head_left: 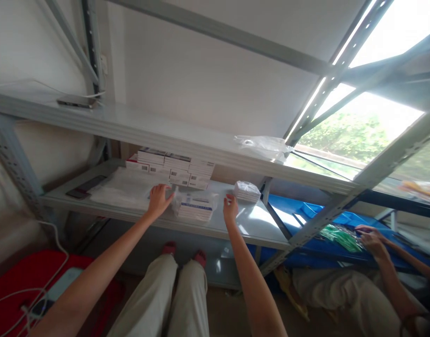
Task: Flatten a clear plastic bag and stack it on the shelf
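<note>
On the lower shelf, a clear plastic bag (pixel 215 200) lies around a stack of flat white boxes (pixel 194 209) with a blue stripe on top. My left hand (pixel 159 202) is at the bag's left side, its thumb apart from the curved fingers and close to the plastic. To the right of the bag, my right hand (pixel 230 208) has its fingers curled together; whether they hold anything is too small to see. Just beyond it stands another plastic-wrapped stack of white boxes (pixel 247 192).
Behind are rows of white boxes (pixel 179 177) and, at left, flat clear bags (pixel 121 189) beside a dark phone (pixel 85 186). The upper shelf (pixel 186 135) overhangs, carrying crumpled plastic (pixel 262 143). A co-worker's hands (pixel 374 241) handle green packets (pixel 341 238) at right. A red stool (pixel 14 276) stands lower left.
</note>
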`<action>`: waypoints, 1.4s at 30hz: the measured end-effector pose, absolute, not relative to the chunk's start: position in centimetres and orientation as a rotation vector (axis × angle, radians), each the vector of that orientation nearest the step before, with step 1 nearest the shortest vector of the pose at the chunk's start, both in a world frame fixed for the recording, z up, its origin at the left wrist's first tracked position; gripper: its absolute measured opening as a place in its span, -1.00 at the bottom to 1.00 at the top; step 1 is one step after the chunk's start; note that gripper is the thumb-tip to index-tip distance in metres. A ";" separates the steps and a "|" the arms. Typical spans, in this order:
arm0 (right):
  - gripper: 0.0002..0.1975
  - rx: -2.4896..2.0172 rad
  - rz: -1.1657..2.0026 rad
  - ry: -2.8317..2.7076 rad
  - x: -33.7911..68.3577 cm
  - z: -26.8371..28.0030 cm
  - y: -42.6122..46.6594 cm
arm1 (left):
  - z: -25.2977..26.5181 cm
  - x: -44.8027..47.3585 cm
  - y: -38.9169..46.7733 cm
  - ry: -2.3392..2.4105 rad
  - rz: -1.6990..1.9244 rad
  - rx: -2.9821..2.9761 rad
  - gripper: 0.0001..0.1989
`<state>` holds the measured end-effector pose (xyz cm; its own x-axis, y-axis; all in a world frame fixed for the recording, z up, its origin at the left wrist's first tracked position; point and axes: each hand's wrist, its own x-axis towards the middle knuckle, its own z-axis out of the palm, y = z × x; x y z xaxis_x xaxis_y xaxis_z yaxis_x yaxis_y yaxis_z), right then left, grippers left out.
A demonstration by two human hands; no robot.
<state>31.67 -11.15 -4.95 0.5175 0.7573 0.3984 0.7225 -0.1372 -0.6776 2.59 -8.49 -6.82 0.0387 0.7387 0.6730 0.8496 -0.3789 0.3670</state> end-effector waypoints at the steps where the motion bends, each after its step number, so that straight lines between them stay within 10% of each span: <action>1: -0.60 -1.815 -0.040 -1.233 31.2 -4.9 -11.5 | -6.7 2.7 -8.6 -1.616 -1.317 -2.159 -0.74; 13: -0.52 -1.227 -0.742 -2.615 25.6 -4.2 -11.9 | -5.0 6.0 -9.2 -0.920 -0.419 -2.709 -0.83; 30: -0.70 -1.091 -0.622 -2.697 24.7 -5.5 -14.7 | -8.2 5.7 -13.7 -0.945 -0.526 -2.789 -0.70; 42: -0.71 -1.836 -0.279 -2.390 27.9 -6.4 -15.3 | -8.7 4.4 -13.3 -1.553 -0.430 -2.674 -0.70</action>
